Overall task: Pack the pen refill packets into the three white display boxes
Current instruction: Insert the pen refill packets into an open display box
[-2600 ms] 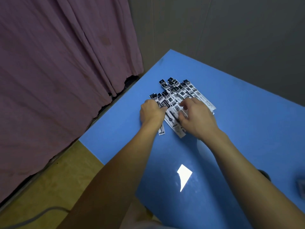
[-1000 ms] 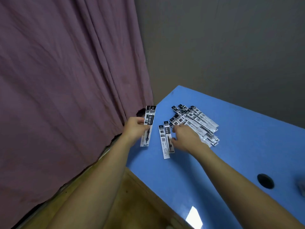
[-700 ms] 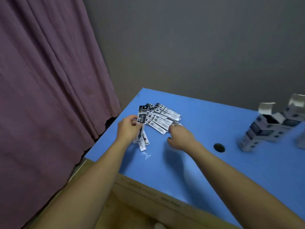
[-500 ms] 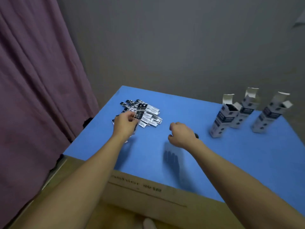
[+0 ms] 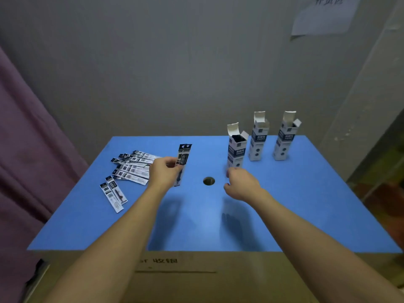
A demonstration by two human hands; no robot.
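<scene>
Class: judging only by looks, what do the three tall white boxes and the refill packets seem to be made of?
Three tall white display boxes: probably thin printed cardboard, matte; their top flaps stand folded up, holding creases.
Flat black-and-white pen refill packets: likely clear plastic film with printed card inserts; some show faint sheen, though blur leaves this uncertain.

- A blue table (image 5: 306, 204) with a round cable hole (image 5: 208, 181) in its top, between the two hands.
- A grey wall (image 5: 175, 62) stands beyond the hands, behind the table's far edge.
- A purple curtain (image 5: 28, 160) hangs to the left of the left hand.
- A sheet of paper (image 5: 323, 16) is stuck high on the wall, up and right of the right hand; its writing is blurred.
- A cardboard panel (image 5: 185, 278) with dark markings fronts the near edge, below the forearms.
- Light is dim and even.
</scene>
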